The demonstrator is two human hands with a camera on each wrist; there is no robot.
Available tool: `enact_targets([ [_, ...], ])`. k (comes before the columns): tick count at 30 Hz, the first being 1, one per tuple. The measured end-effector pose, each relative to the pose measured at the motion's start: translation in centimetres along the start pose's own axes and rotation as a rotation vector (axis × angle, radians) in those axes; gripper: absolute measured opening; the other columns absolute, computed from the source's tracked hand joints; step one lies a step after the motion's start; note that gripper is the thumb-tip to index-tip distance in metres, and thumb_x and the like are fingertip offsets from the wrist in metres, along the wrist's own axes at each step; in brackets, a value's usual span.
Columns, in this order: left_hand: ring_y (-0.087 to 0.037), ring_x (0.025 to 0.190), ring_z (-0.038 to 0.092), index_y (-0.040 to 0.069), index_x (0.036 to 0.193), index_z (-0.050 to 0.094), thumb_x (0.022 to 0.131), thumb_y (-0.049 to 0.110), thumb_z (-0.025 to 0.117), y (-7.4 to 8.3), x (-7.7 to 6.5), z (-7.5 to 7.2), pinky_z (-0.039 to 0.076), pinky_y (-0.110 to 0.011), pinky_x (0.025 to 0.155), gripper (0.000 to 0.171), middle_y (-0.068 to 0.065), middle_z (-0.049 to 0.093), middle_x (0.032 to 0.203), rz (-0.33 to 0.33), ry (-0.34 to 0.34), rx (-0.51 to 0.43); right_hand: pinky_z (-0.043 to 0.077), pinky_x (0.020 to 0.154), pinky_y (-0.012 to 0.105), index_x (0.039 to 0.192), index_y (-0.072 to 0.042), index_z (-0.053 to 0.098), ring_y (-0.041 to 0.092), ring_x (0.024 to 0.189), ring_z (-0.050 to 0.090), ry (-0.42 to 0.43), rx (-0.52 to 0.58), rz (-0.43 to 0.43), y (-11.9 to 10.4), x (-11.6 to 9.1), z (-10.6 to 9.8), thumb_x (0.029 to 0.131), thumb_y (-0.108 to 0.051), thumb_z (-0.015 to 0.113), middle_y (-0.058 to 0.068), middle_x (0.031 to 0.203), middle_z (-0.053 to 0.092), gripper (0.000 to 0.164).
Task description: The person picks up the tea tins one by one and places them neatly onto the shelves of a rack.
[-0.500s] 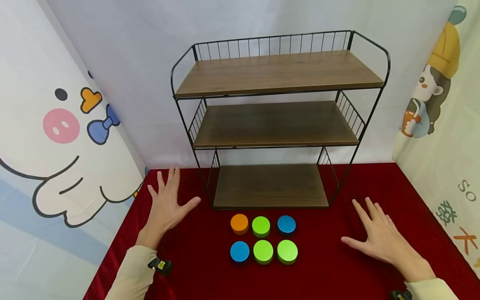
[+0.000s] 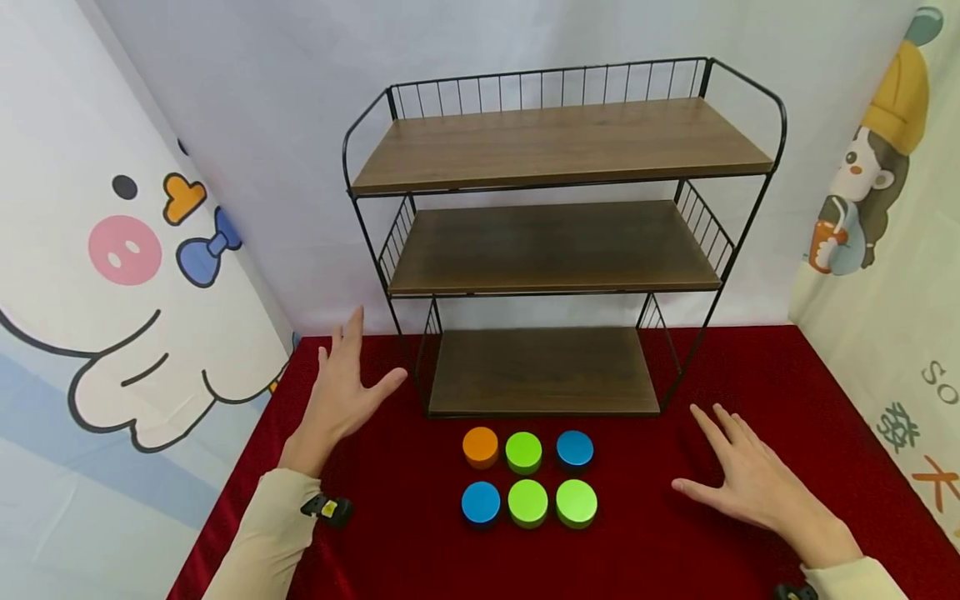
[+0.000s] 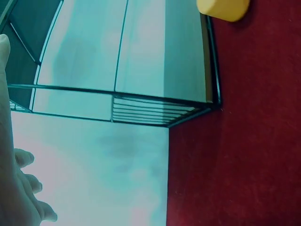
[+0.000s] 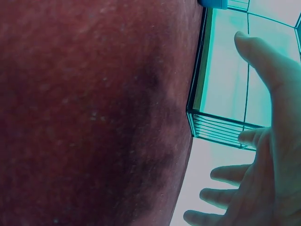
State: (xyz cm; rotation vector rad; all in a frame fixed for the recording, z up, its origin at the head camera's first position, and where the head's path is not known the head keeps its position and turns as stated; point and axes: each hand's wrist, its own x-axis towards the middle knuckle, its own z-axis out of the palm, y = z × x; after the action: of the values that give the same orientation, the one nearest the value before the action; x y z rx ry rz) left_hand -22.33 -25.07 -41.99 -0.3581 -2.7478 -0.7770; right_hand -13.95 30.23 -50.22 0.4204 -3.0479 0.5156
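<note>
My left hand (image 2: pixel 339 398) is held out at the left of the red cloth, fingers straight and thumb spread, with nothing in it. Over the cloth at the right, my right hand (image 2: pixel 757 475) has its fingers extended and is likewise bare. Between them lie two rows of round discs. The far row has an orange disc (image 2: pixel 481 447), a green disc (image 2: pixel 523 452) and a blue disc (image 2: pixel 575 449). Nearer are another blue disc (image 2: pixel 480 503) and two more green ones, a middle green disc (image 2: pixel 528 502) and a right green disc (image 2: pixel 577 503).
Behind the discs stands a rack of three wooden shelves (image 2: pixel 555 250) in a black wire frame. Red cloth (image 2: pixel 630 550) covers the table. A pale curtain (image 2: pixel 225 50) hangs at the back, with printed cartoon panels at both sides.
My left hand has shifted slightly right and turned a little, its fingers closer together in view. The right hand has moved slightly left. The discs stay in place.
</note>
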Motion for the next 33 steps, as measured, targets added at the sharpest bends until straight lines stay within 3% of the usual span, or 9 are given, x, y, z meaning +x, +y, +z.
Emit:
enact_targets([
  [5,-0.045,0.157,0.015,0.028,0.166,0.002,0.093,0.066,0.058,0.8,0.6,-0.3,0.010,-0.075,0.121,0.100,-0.009,0.014,0.172,-0.002,0.025,-0.063,0.040,0.103,0.077,0.160,-0.004,0.030,0.061,0.139,0.036,-0.007,0.021,-0.044,-0.4,0.4,-0.3,0.085,-0.063,0.076,0.037,0.157,0.031,0.106],
  [12,-0.037,0.153,0.030,0.029,0.166,0.011,0.101,0.058,0.053,1.4,1.1,-0.3,0.026,-0.069,0.120,0.083,-0.010,0.033,0.166,0.039,0.089,-0.296,0.041,0.103,0.075,0.160,-0.006,0.032,0.057,0.140,0.037,-0.012,0.049,-0.083,-1.2,0.7,-0.3,0.089,-0.060,0.073,0.034,0.159,0.031,0.098],
  [16,-0.038,0.150,0.037,0.029,0.165,0.017,0.103,0.055,0.051,1.9,1.6,-0.5,0.032,-0.068,0.117,0.076,-0.011,0.040,0.162,0.050,0.110,-0.370,0.042,0.103,0.074,0.159,-0.006,0.033,0.056,0.139,0.039,-0.016,0.046,-0.087,-1.6,1.0,-0.1,0.088,-0.062,0.072,0.033,0.159,0.031,0.098],
  [22,-0.038,0.142,0.048,0.029,0.163,0.024,0.103,0.049,0.051,2.6,2.2,-0.6,0.042,-0.065,0.111,0.068,-0.012,0.045,0.159,0.070,0.121,-0.422,0.046,0.103,0.071,0.158,-0.007,0.035,0.053,0.138,0.043,-0.001,0.045,-0.116,-2.1,1.6,0.3,0.089,-0.064,0.070,0.031,0.159,0.033,0.096],
  [33,-0.037,0.132,0.057,0.015,0.155,0.042,0.105,0.040,0.051,3.4,2.7,0.1,0.050,-0.059,0.102,0.056,-0.019,0.055,0.148,0.076,0.202,-0.482,0.047,0.104,0.067,0.158,-0.007,0.036,0.049,0.138,0.046,0.016,0.069,-0.187,-3.5,2.6,1.0,0.093,-0.056,0.071,0.028,0.159,0.037,0.090],
])
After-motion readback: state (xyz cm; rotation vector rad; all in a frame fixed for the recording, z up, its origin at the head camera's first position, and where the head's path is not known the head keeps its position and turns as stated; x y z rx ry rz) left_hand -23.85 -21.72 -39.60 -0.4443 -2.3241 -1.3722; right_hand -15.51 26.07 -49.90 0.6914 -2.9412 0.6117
